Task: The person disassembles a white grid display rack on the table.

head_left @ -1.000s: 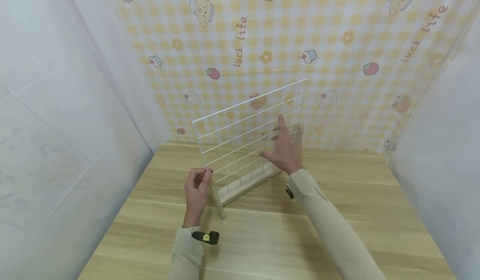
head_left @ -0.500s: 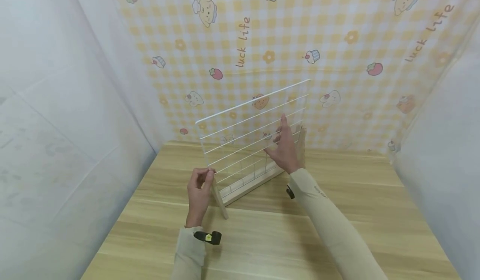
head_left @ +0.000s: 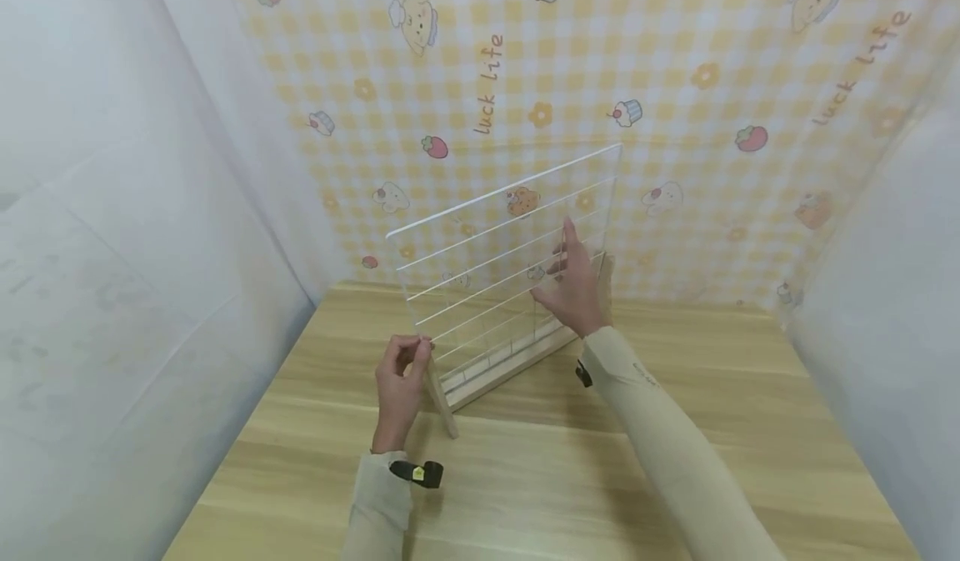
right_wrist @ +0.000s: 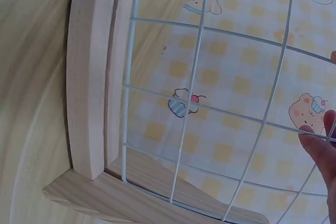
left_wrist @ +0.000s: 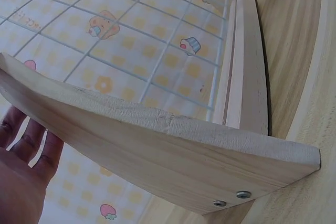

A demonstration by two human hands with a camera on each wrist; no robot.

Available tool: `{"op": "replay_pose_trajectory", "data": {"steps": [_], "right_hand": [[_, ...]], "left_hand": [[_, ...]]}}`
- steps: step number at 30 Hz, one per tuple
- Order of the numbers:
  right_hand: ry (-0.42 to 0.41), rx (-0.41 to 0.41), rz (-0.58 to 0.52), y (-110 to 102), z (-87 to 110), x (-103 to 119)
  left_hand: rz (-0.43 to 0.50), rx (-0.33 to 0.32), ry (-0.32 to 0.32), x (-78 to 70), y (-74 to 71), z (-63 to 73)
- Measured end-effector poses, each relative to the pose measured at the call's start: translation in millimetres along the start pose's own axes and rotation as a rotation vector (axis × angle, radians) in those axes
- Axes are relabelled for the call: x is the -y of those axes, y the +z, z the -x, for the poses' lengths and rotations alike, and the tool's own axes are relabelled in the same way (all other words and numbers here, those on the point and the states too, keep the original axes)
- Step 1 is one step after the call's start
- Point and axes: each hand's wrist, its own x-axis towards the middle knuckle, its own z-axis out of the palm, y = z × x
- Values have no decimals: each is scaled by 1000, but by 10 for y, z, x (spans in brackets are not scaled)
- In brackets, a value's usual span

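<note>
Head view: between the hands, a wire rack [head_left: 495,293] is being pinched at its edge by the left hand [head_left: 397,386]; whether also by the right hand [head_left: 579,290] cannot be told. Left wrist: finger ends are being hidden by a wooden leg [left_wrist: 157,145]. Right wrist: the hand is being cropped, a wire [right_wrist: 265,121] being touched by its thumb.

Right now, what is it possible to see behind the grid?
Through the grid: printed, checked cloth and, lower, some table. What the right hand covers cannot be seen.
</note>
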Motion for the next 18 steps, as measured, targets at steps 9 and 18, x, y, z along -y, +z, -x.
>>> {"op": "replay_pose_trajectory", "data": {"steps": [9, 18], "right_hand": [[2, 31, -5, -118, -72, 139], [-78, -12, 44, -187, -226, 191]], "left_hand": [[-32, 14, 12, 34, 6, -14], [-25, 13, 18, 45, 24, -10]]}}
